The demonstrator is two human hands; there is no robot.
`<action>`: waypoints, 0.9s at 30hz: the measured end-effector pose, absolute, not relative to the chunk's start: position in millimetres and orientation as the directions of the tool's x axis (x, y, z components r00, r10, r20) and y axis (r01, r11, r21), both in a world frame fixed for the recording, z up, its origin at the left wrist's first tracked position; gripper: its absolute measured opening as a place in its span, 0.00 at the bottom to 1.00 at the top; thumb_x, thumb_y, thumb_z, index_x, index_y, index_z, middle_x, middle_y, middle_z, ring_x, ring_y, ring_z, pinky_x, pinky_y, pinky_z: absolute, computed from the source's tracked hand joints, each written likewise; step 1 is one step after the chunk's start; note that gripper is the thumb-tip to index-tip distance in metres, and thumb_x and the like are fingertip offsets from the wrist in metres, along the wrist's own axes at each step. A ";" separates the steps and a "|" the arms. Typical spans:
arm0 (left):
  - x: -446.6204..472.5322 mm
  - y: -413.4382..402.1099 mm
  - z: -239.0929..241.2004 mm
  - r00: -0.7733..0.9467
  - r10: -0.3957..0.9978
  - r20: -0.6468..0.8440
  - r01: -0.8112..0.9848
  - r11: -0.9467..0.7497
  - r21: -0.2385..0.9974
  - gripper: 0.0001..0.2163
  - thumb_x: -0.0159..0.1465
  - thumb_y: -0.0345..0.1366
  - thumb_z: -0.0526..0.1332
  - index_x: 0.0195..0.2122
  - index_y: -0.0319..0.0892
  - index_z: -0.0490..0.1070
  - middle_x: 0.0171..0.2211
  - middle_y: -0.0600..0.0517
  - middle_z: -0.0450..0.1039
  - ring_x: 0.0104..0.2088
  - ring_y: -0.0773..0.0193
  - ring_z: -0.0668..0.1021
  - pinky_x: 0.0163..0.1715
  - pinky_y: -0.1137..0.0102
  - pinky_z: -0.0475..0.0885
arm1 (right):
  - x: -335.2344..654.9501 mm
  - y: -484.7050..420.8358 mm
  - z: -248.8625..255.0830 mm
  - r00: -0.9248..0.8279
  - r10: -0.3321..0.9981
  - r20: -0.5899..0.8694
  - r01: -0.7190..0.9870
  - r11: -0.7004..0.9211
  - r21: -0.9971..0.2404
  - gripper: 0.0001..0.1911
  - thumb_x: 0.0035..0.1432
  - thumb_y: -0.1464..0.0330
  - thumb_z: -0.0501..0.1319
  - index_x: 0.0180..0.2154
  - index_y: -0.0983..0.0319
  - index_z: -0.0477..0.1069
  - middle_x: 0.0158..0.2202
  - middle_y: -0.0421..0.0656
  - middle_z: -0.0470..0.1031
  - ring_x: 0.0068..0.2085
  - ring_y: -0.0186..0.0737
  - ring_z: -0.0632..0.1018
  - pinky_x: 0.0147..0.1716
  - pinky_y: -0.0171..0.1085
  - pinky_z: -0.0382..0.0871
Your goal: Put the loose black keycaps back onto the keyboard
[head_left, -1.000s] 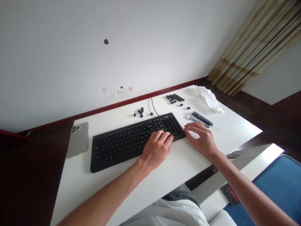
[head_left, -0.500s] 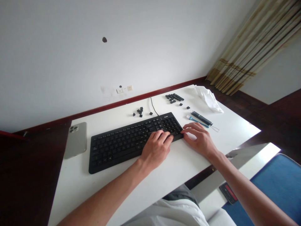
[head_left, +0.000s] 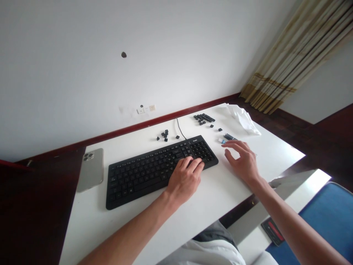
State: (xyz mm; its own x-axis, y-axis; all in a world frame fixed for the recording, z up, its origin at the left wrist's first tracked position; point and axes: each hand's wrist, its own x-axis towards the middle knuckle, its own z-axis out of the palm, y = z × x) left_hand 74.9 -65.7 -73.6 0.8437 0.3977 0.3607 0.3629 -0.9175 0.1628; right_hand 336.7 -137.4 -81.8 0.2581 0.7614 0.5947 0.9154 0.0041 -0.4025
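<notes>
The left hand (head_left: 185,179) is facing palm down, its fingers bending; the right hand (head_left: 245,161) is curving its thumb and forefinger apart. Both bare forearms (head_left: 135,226) are reaching forward.

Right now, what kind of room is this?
It looks like a room in someone's home, though it could be a small office. There's a long curtain, and a white table by the wall holds a keyboard and a phone.

And the left hand (head_left: 185,181) covers part of the keyboard (head_left: 143,184) — key legends (head_left: 143,170) too small to read — while the right hand (head_left: 244,162) hides most of the blue-and-white tool (head_left: 221,141)!
</notes>
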 end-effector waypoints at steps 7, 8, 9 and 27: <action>73.6 -66.1 -74.1 0.849 0.393 0.352 0.366 -0.919 0.143 0.19 0.73 0.33 0.58 0.64 0.45 0.70 0.65 0.50 0.71 0.58 0.54 0.72 0.59 0.58 0.69 | 391.6 -136.6 -94.1 0.319 0.781 0.537 0.939 -0.184 -0.291 0.14 0.65 0.65 0.61 0.49 0.56 0.80 0.53 0.49 0.78 0.51 0.57 0.78 0.53 0.57 0.73; 73.6 -66.0 -74.4 0.850 0.392 0.353 0.366 -0.920 0.139 0.19 0.73 0.33 0.58 0.64 0.45 0.71 0.65 0.50 0.71 0.59 0.54 0.72 0.59 0.58 0.69 | 397.0 -137.7 -94.7 0.327 0.788 0.522 0.935 -0.190 -0.299 0.14 0.65 0.64 0.60 0.49 0.56 0.80 0.53 0.49 0.79 0.51 0.56 0.79 0.53 0.55 0.73; 73.6 -65.9 -74.7 0.849 0.390 0.355 0.366 -0.921 0.136 0.19 0.73 0.33 0.58 0.64 0.45 0.71 0.65 0.50 0.71 0.59 0.54 0.71 0.59 0.58 0.69 | 401.3 -138.8 -95.0 0.333 0.794 0.509 0.931 -0.191 -0.311 0.14 0.66 0.64 0.59 0.49 0.56 0.80 0.53 0.48 0.79 0.50 0.55 0.79 0.52 0.54 0.74; 76.8 -65.7 -73.3 0.856 0.393 0.336 0.364 -0.919 0.148 0.18 0.74 0.32 0.56 0.63 0.42 0.71 0.61 0.50 0.74 0.58 0.54 0.72 0.58 0.59 0.69 | 421.2 -127.8 -94.4 0.201 0.759 0.620 0.976 -0.098 -0.196 0.12 0.67 0.65 0.58 0.44 0.56 0.80 0.49 0.47 0.81 0.50 0.54 0.78 0.55 0.53 0.73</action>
